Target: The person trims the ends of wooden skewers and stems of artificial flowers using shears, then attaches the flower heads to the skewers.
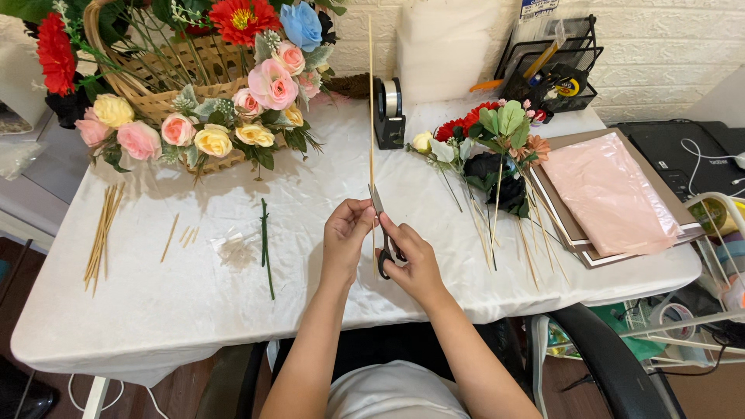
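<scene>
Left hand [345,233] over the middle of the bench [155,302], grip pinching a long thin stick [371,116] between thumb and fingers. Stick upright in the view, running from the hand far up past the tape holder [388,112]. Right hand [415,260] just beside the left, grip closed around the dark handles of the scissors [382,233]. Scissor blades up against the stick, right by the left fingers. Cannot tell if the blades are touching it.

White cloth on the bench. Far left: a small pile of sticks [101,233], with a few short stick bits [182,233] near it. Near the left hand: 1 green stem [266,244], lying flat, with a small clear scrap [233,250] beside it.

Back left: a woven basket [167,81] full of flowers, pink, yellow, red and blue. Right of the hands: a bunch of flowers [489,147] lying down, red, white, dark and green, each on a thin stick, well apart from the basket. Further right: a pink sheet [609,190] on top of flat boards. Back right: a black wire rack [555,66] against the wall. Bottom right: part of a black chair [613,365].
</scene>
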